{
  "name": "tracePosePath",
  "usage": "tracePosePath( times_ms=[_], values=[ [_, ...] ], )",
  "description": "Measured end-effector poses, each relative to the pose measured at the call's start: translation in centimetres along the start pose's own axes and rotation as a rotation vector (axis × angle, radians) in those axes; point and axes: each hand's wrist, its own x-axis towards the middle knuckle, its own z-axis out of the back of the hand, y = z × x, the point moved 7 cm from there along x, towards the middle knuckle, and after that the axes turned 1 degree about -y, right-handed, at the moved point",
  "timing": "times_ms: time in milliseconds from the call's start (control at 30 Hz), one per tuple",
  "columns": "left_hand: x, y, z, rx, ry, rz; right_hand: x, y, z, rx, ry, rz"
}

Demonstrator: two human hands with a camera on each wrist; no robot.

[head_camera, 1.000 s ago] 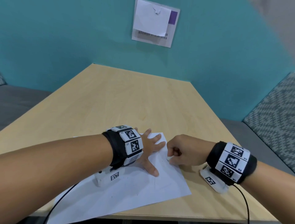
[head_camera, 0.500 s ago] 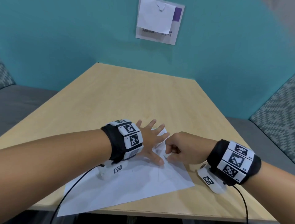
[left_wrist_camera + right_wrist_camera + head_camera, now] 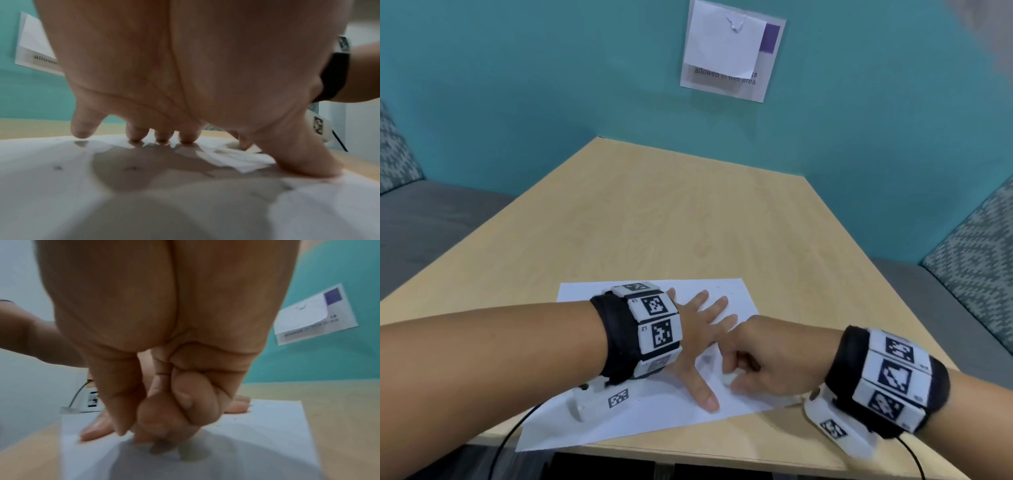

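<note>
A white sheet of paper (image 3: 619, 421) with faint pencil marks lies near the front edge of the wooden table (image 3: 688, 222). My left hand (image 3: 705, 342) presses flat on it with spread fingers (image 3: 185, 136), thumb pointing towards me. My right hand (image 3: 732, 377) is curled just right of the left thumb, knuckles up. It pinches a small white piece (image 3: 728, 379), perhaps an eraser, against the sheet. In the right wrist view the curled right hand (image 3: 156, 431) touches the paper (image 3: 267, 426), and the white piece is hidden.
A printed sign (image 3: 729, 51) hangs on the teal wall behind the table. Grey benches with patterned cushions stand at the left (image 3: 431, 222) and right (image 3: 979, 257). A black cable (image 3: 506, 442) runs off the table's front edge.
My right hand has shifted a little along the sheet, closer to the left thumb. The left hand stays flat on the paper. The head view has tilted slightly.
</note>
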Motion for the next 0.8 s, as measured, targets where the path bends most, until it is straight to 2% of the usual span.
tracePosePath(
  times_ms=[133,267,433,567,700,800],
  values=[
    [-0.2,-0.2,0.1,0.000,0.009,-0.003,1.0,-2.7,2.2,-0.039,-0.123,-0.099],
    [0.2,0.1,0.0,0.023,0.009,-0.011,0.6,0.6,-0.3,-0.004,-0.010,0.034],
    [0.1,0.0,-0.1,0.034,0.019,0.000,1.1,-3.0,2.1,-0.031,-0.132,-0.109],
    [0.1,0.1,-0.1,0.021,0.017,-0.014,1.1,-0.6,0.0,0.001,-0.017,0.007],
    [0.2,0.1,-0.1,0.040,0.014,0.000,1.2,-2.6,2.1,-0.029,-0.114,-0.108],
    [0.3,0.2,-0.2,0.042,0.003,-0.004,0.4,-0.2,0.3,-0.009,-0.060,-0.009]
  ],
)
